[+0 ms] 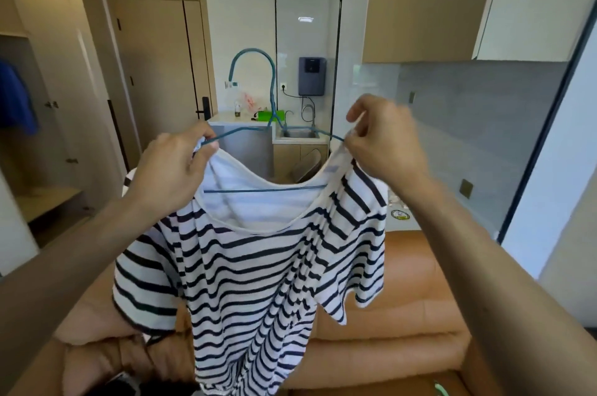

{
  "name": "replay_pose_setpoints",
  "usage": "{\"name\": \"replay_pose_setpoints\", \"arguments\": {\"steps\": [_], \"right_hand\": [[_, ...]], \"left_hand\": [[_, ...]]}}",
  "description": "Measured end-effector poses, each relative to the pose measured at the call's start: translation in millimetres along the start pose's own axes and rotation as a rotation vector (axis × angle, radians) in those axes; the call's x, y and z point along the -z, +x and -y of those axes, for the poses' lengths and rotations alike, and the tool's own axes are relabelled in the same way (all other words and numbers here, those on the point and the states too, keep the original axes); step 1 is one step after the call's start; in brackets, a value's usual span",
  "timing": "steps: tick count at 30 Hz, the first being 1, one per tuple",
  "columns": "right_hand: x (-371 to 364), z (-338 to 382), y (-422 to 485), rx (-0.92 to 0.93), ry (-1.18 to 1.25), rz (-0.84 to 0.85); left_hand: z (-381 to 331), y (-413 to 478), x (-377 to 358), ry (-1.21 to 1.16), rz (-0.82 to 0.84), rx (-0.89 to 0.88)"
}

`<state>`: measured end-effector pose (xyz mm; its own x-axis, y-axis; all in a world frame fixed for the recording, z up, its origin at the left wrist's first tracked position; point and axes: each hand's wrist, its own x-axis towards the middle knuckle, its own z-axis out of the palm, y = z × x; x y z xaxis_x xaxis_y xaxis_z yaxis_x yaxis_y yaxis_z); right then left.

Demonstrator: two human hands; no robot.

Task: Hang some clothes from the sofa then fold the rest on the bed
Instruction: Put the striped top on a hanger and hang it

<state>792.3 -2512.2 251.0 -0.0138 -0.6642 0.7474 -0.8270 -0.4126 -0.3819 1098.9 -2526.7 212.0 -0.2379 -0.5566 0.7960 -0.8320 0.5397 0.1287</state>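
Observation:
A white T-shirt with dark navy stripes [258, 273] hangs in front of me on a blue wire hanger [273, 95], whose hook rises above the neckline. My left hand [176, 166] grips the shirt's left shoulder together with the hanger's arm. My right hand [384, 140] pinches the right shoulder fabric at the hanger's other end. The shirt dangles over an orange-brown leather sofa [407, 315]. More clothes, brownish, lie on the sofa at the lower left [106, 360].
A blue garment [14, 98] hangs in an open wardrobe on the left. Behind the sofa stand a counter with a sink [298, 134], a green box and a bottle. A dark wall unit [311, 76] sits above it. A wooden door is at back left.

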Motion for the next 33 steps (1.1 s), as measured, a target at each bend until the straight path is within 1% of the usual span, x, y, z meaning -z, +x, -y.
{"name": "replay_pose_setpoints", "arguments": {"steps": [2, 4, 8, 11, 12, 14, 17, 19, 23, 28, 30, 33], "right_hand": [[8.4, 7.8, 26.2, 0.026, -0.048, -0.024], [21.5, 14.6, 63.3, 0.035, -0.081, -0.052], [47.9, 24.2, 141.7, 0.028, -0.066, -0.178], [67.2, 36.9, 183.2, 0.028, 0.08, -0.309], [73.2, 39.9, 194.7, 0.034, 0.141, -0.338], [82.3, 43.7, 208.1, 0.053, 0.188, -0.367], [76.9, 38.9, 205.7, 0.097, 0.229, -0.334], [64.2, 26.8, 196.0, 0.094, 0.272, -0.271], [41.3, -4.4, 169.1, 0.089, 0.435, -0.146], [31.3, -38.3, 145.8, 0.075, 0.569, -0.05], [29.8, -50.9, 138.2, 0.03, 0.582, -0.012], [30.3, -65.0, 124.0, -0.139, 0.538, 0.101]], "left_hand": [[-4.9, 16.7, 8.1, -0.029, -0.017, -0.013], [-10.4, 46.4, 17.8, -0.018, -0.07, -0.027], [-20.8, 120.0, 43.6, 0.027, -0.193, -0.013], [-25.4, 167.4, 66.7, 0.022, -0.238, -0.02], [-26.6, 178.6, 73.2, 0.012, -0.25, -0.02], [-28.3, 191.5, 79.7, -0.009, -0.247, -0.023], [-31.2, 187.2, 73.7, -0.065, -0.206, -0.017], [-29.5, 177.3, 63.9, -0.118, -0.178, 0.02], [-21.1, 161.6, 44.4, -0.195, -0.119, 0.081], [-12.0, 155.2, 31.0, -0.215, -0.091, 0.111], [-8.2, 156.0, 29.0, -0.226, -0.088, 0.11], [-2.6, 159.4, 28.0, -0.237, -0.08, 0.101]]}}
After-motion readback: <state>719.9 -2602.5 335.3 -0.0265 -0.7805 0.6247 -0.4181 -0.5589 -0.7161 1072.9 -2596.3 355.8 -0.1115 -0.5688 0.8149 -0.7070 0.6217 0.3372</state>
